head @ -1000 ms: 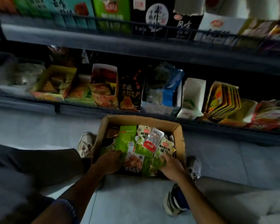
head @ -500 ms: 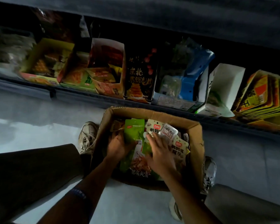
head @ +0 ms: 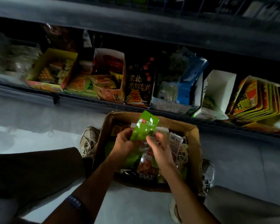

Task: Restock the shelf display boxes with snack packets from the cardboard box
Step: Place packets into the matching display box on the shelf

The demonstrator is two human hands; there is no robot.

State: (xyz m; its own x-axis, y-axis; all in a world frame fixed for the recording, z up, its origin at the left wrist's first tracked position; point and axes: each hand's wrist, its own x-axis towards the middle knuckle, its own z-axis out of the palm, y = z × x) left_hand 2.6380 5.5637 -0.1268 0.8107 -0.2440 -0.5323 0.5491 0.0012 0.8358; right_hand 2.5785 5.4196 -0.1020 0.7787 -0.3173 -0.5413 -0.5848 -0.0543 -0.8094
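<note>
Above cardboard box (head: 193,143), left hand (head: 125,143) fingers grip green packet (head: 144,126); right hand (head: 160,147) fingers loosely curled alongside.

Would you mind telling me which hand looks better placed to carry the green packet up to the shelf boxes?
Left, probably. The left hand already grips the green packet by its lower edge, lifted above the cardboard box. The right hand sits beside it, fingers loosely curled over the other packets.
</note>
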